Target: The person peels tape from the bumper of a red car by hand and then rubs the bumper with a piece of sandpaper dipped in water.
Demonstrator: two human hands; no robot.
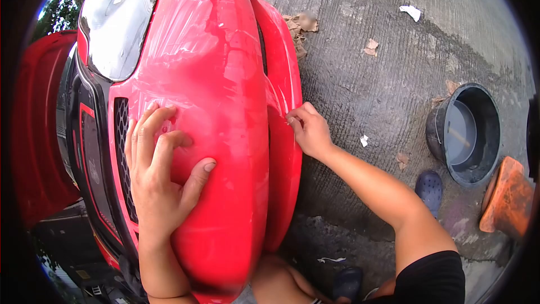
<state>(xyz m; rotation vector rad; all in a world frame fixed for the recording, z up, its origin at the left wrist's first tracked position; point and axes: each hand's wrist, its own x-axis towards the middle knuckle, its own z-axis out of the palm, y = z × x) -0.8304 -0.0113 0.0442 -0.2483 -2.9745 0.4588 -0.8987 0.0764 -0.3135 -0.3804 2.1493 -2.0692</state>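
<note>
A glossy red car bumper (225,152) fills the middle of the view, with whitish streaks on its upper part. My left hand (160,163) rests on it beside the black honeycomb grille (121,135), fingers spread and slightly bent. At the bumper's lower lip (284,174), my right hand (310,129) is closed in a pinch near the outer edge. Whatever sits between those fingertips is too small to make out. The clear headlight (121,22) lies above my left hand in the view.
A black basin (489,129) holding greyish water stands on the rough concrete (360,90) at right. Near it are a blue clog (429,188) and a worn orange object (509,200). Crumpled brown paper (301,28) and white scraps (410,12) lie about.
</note>
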